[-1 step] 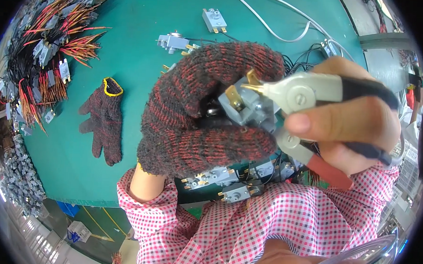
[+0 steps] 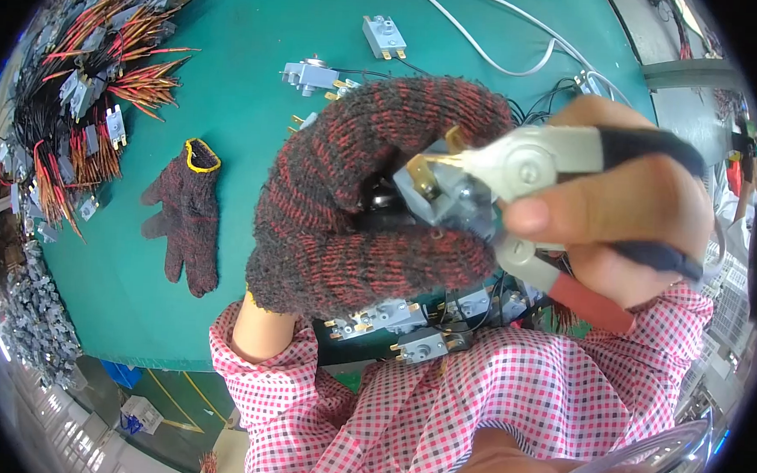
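Note:
My left hand [image 2: 372,193], in a dark red-and-black knitted glove, is curled round a small grey component [image 2: 429,196] with brass blade terminals. Its far side is hidden by the glove's fingers. In my bare right hand [image 2: 628,215] is a pair of pliers [image 2: 524,163] with pale metal jaws and a black-covered handle. The plier tips lie over the brass blades; whether they grip one is blurred. Below the pliers, at the same hand, shows a pale metal piece with a red handle [image 2: 593,306].
An unworn knitted glove [image 2: 187,218] lies on the green table [image 2: 270,25]. Wired grey components [image 2: 78,92] with red and black leads pile up at the left. Others [image 2: 424,346] lie close to my body. A white cable [image 2: 490,67] curves across the far side.
My right hand has shifted slightly left with the pliers, and their tips now sit a little further over the brass blades. My left hand is nearly still.

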`<state>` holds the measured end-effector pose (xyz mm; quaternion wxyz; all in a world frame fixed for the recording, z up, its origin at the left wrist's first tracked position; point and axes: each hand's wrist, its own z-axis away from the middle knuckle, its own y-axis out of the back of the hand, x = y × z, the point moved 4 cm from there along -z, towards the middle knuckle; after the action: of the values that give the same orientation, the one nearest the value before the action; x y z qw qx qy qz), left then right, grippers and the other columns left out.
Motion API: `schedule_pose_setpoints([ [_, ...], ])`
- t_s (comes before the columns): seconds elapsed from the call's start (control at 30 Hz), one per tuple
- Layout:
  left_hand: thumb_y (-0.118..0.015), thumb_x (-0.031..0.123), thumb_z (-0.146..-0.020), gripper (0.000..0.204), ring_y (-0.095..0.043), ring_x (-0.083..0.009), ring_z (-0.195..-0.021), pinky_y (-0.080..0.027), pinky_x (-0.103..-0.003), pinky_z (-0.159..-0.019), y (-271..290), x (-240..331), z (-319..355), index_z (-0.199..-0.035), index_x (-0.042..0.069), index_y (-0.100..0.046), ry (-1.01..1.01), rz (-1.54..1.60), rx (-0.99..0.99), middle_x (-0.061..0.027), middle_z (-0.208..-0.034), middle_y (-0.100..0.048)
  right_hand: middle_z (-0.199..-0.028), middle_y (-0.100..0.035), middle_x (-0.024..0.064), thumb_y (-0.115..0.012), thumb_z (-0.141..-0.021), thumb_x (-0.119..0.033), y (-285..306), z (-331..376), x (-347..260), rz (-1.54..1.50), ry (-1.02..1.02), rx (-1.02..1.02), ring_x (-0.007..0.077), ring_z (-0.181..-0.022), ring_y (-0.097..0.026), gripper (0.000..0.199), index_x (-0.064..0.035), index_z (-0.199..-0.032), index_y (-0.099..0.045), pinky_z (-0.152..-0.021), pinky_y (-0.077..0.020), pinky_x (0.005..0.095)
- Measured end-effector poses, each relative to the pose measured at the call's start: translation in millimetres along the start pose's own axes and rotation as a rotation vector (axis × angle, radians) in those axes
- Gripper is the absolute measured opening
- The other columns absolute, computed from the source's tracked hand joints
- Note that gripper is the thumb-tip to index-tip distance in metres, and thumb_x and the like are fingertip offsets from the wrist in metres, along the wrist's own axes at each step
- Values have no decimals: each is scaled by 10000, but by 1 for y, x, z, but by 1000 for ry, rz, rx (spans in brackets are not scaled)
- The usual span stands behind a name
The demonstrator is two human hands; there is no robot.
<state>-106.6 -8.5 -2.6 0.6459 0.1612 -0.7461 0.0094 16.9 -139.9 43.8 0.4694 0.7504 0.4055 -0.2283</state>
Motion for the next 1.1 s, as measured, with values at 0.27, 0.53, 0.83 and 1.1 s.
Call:
schedule_pose_setpoints([
  [0.27,-869,224,-594,652,-643,-220,-932,-512,-338,-809,-1,-2,-6,-1167,73,-597,128,110,24,-96,-1033,-658,-828,-616,193,-627,-795,-41,-10,0,-6,-24,-127,-99,206,-643,-576,187,-40,-982,-625,-549,-469,303],
  [0.53,-873,227,-591,665,-633,-218,-954,-501,-333,-832,0,2,-1,-1176,78,-596,-63,-92,26,-95,-1048,-651,-818,-620,185,-661,-783,-80,-16,0,-14,109,-92,-69,188,-600,-549,173,-58,-952,-640,-507,-444,291],
  [0.83,-847,186,-642,615,-621,-188,-982,-496,-321,-853,-2,1,-2,-1183,52,-588,99,255,33,-96,-1097,-642,-761,-626,199,-640,-831,-163,-13,-7,-12,176,159,-106,192,-553,-534,163,-10,-888,-644,-457,-428,288],
  [1.1,-824,67,-671,618,-586,-157,-1016,-493,-305,-868,-4,-12,3,-1222,38,-545,127,546,31,-66,-1114,-620,-784,-615,226,-637,-783,-96,-13,-10,-13,202,107,-99,189,-544,-528,172,-15,-934,-632,-441,-397,277],
])
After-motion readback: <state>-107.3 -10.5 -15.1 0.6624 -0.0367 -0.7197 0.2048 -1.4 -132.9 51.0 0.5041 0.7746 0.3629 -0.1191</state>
